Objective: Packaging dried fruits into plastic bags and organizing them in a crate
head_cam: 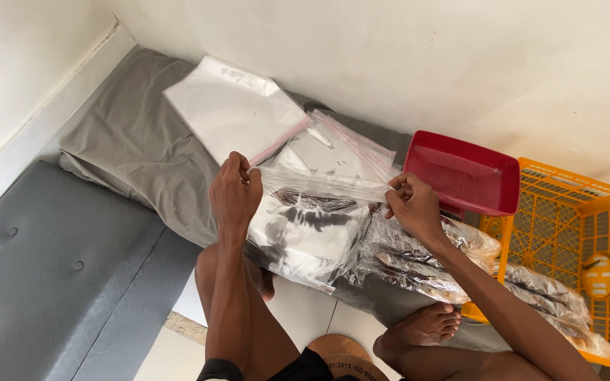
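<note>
Far left, a stack of clear bags (231,106) lies flat on the grey sheet (128,141) against the wall, its red-striped edge turned toward the hands. The left hand (234,194) is closed in a pinch on the left end of the open mouth of a clear bag (312,226); the right hand (412,204) is closed in a like pinch on the right end. The bag's mouth is stretched taut between them, its long axis running left to right, roughly level. The body of the bag hangs below and nearer than that line, with dark contents visible inside, over the knees. Both hands are at equal reach, one on each end; neither is nearer. Just right of and below the right hand, filled packets (425,261) lie piled, trailing into an orange crate (573,233). A red tray (464,176) rests on the crate's far left corner, just beyond the right hand.
</note>
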